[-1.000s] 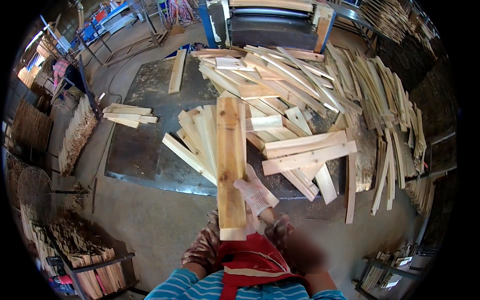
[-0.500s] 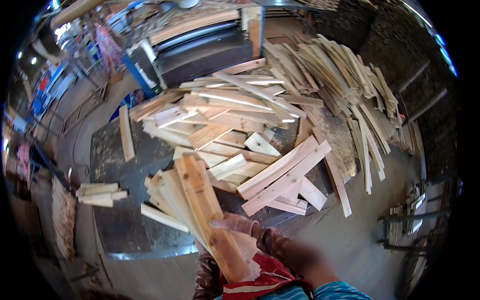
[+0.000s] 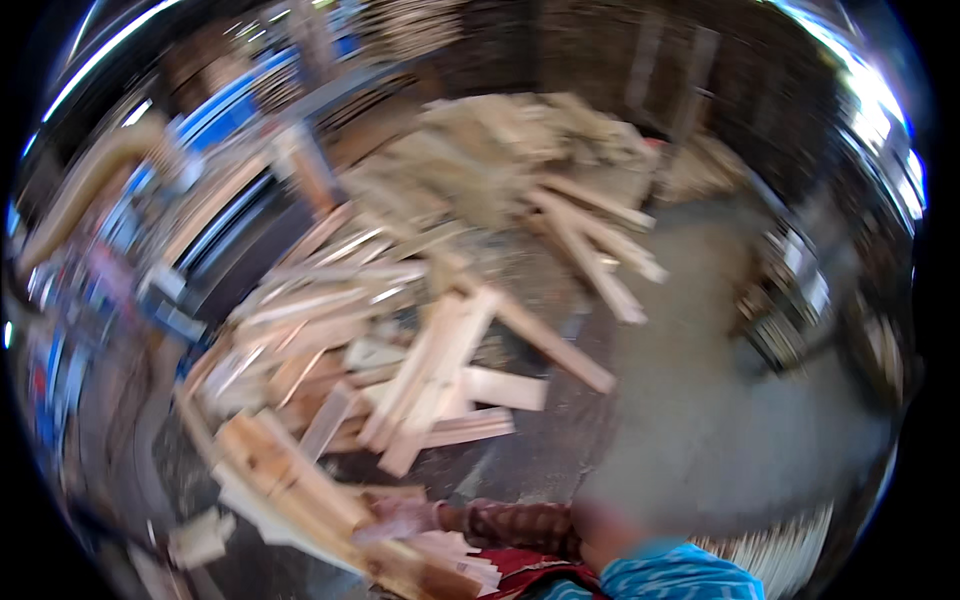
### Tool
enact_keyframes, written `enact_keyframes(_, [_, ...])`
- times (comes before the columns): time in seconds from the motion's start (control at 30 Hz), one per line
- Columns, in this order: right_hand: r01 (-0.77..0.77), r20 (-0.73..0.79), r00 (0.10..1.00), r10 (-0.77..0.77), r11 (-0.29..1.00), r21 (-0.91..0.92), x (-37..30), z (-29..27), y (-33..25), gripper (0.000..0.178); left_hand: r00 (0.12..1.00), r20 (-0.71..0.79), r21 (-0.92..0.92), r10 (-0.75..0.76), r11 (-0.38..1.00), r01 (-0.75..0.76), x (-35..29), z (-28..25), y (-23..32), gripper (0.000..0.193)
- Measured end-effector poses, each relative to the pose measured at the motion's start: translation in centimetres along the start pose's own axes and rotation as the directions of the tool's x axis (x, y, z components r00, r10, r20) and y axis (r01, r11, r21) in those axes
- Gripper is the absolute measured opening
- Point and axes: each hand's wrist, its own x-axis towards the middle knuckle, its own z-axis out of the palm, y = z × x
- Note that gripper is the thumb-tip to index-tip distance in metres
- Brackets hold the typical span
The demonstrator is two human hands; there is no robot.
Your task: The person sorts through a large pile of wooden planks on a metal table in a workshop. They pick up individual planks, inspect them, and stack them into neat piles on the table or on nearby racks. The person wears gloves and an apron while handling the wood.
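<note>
A stack of wooden boards [image 3: 290,470] slants across the lower left, close against my body. My right hand [image 3: 400,518], in a pale glove, lies over the top board with its fingers closed round the stack's edge. Motion blur softens the fingers. Below the hand the near ends of the boards [image 3: 460,555] fan out beside my red apron [image 3: 525,570]. No part of my left hand shows; the stack covers the place nearest to it. Just beyond the stack, loose boards [image 3: 430,375] lie crisscrossed on a dark table [image 3: 545,455].
A dark machine [image 3: 245,245] with a roller slot stands at the far left of the table. A large heap of slats [image 3: 500,140] lies at the back. Bare concrete floor [image 3: 720,420] stretches to the right, with a rack of wood pieces [image 3: 785,300] on it.
My view has swung to the right, so the table and machine sit further left. The stack has come along in my right hand's hold. My left sleeve has gone out of sight.
</note>
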Motion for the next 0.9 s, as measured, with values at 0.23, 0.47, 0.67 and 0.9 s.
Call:
enact_keyframes(0.23, [0.274,-0.610,0.661,-0.438,0.897,-0.347,-13.2,-0.9,1.8,0.084,0.907,0.365,0.430,-0.211,0.902,0.037,-4.2,22.2,-8.6,0.051])
enact_keyframes(0.47, [-0.015,-0.941,0.120,-0.317,0.947,-0.321,-34.7,-0.3,2.5,0.086,0.651,0.558,0.724,-0.514,0.686,-0.079,-14.9,40.6,-21.6,0.051])
enact_keyframes(0.67, [-0.048,-0.882,-0.377,-0.284,0.956,-0.288,-49.5,-0.4,5.3,0.096,0.487,0.550,0.826,-0.679,0.529,-0.195,-20.6,51.4,-31.6,0.050])
enact_keyframes(0.9, [-0.573,-0.349,-0.709,-0.613,0.789,-0.220,-64.7,-3.1,10.5,0.077,0.267,0.494,0.842,-0.828,0.379,-0.383,-27.5,64.2,-44.1,0.050])
